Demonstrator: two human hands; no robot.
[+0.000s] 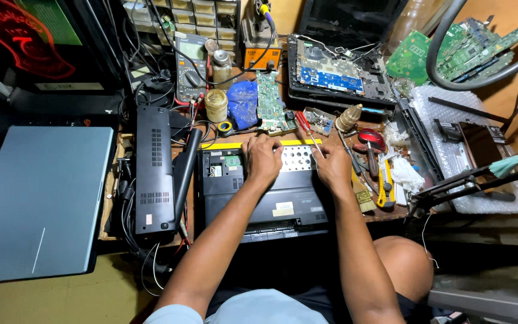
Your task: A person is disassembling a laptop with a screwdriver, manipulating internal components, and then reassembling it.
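An upturned black laptop (253,201) lies in front of me with its bottom opened, showing a perforated metal drive caddy (297,158) and an exposed bay at the left. My left hand (261,158) rests flat on the laptop, next to the caddy. My right hand (333,165) grips a red-handled screwdriver (307,128), whose shaft points down at the caddy's right edge.
A closed grey laptop (34,201) lies at far left, a black laptop base panel (153,168) beside it. A multimeter (191,66), jars, green circuit boards (270,102), a dismantled laptop (337,72), a yellow utility knife (385,186), a brush and pliers crowd the bench.
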